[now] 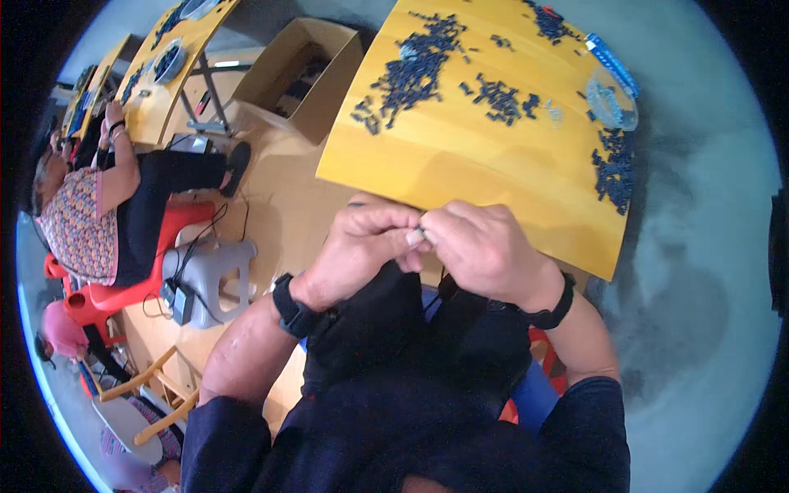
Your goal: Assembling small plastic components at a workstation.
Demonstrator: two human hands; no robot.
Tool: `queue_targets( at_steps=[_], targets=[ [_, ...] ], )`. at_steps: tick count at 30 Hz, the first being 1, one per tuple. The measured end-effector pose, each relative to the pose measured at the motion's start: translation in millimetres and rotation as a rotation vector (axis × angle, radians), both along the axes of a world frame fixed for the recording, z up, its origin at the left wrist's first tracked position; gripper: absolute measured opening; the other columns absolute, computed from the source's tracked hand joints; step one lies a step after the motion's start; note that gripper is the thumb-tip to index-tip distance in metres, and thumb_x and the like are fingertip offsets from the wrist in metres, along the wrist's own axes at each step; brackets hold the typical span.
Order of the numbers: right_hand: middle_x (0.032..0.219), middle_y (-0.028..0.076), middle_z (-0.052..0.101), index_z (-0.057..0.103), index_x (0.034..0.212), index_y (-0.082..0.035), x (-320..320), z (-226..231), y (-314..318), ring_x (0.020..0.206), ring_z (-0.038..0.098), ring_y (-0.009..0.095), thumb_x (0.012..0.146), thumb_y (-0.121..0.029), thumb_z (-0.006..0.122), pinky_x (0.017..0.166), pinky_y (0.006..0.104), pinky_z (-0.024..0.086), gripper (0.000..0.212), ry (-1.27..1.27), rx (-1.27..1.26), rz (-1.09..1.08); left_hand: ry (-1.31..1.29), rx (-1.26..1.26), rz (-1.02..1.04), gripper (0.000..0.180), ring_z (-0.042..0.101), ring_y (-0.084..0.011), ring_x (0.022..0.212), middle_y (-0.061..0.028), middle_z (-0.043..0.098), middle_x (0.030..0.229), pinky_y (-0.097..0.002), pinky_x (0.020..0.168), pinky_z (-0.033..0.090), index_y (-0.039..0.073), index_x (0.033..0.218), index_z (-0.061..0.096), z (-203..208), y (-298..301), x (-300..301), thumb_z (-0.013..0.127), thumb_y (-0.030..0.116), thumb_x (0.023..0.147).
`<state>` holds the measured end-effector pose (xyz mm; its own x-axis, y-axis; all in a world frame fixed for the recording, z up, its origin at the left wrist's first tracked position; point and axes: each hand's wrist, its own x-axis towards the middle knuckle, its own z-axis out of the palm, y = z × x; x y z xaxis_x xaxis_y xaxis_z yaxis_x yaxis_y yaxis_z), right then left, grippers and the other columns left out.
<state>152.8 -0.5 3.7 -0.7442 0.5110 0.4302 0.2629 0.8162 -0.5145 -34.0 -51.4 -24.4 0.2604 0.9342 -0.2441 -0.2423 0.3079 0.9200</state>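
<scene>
My left hand (370, 238) and my right hand (477, 246) meet above my lap, just off the near edge of the yellow table (370, 160). Thumbs and fingers of both are pinched together around a tiny dark piece (422, 233), mostly covered by the fingertips, so its kind does not show. On the table top lies a large heap of small black parts (415, 70). A smaller cluster of black parts (500, 100) sits right of it, and another pile (614, 168) lines the right edge.
A clear plastic tub (606, 105) and a blue-and-white strip-shaped box (612, 64) stand at the table's right side. An open cardboard box (300, 74) is on the floor to the left. Beyond are a grey stool (209, 275) with cables and a seated person (90, 205) at another table.
</scene>
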Motion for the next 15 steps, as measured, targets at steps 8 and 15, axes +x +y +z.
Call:
queue_targets(
  at_steps=[8,15],
  targets=[
    [0.068,0.012,0.057,0.057,0.090,-0.001,-4.7,-13.2,-7.2,0.057,0.060,0.027,0.079,0.005,0.062,0.050,0.0337,0.047,0.014,0.240,-0.295,-0.045,-0.086,0.020,-0.017,0.010,0.063,-0.0103,0.067,-0.0064,0.068,0.081,-0.0228,0.061,0.052,-0.002,0.093,0.068,-1.3,0.9,-3.5,0.060,0.002,0.088],
    [0.072,0.013,0.061,0.058,0.091,0.000,-5.5,-7.0,-5.8,0.062,0.063,0.025,0.082,0.005,0.060,0.054,0.0324,0.050,0.010,0.246,-0.346,-0.034,-0.066,0.035,-0.022,0.011,0.064,-0.0109,0.069,-0.0068,0.068,0.083,-0.0230,0.062,0.052,-0.002,0.095,0.068,0.5,1.4,-5.1,0.060,0.002,0.088]
  ],
)
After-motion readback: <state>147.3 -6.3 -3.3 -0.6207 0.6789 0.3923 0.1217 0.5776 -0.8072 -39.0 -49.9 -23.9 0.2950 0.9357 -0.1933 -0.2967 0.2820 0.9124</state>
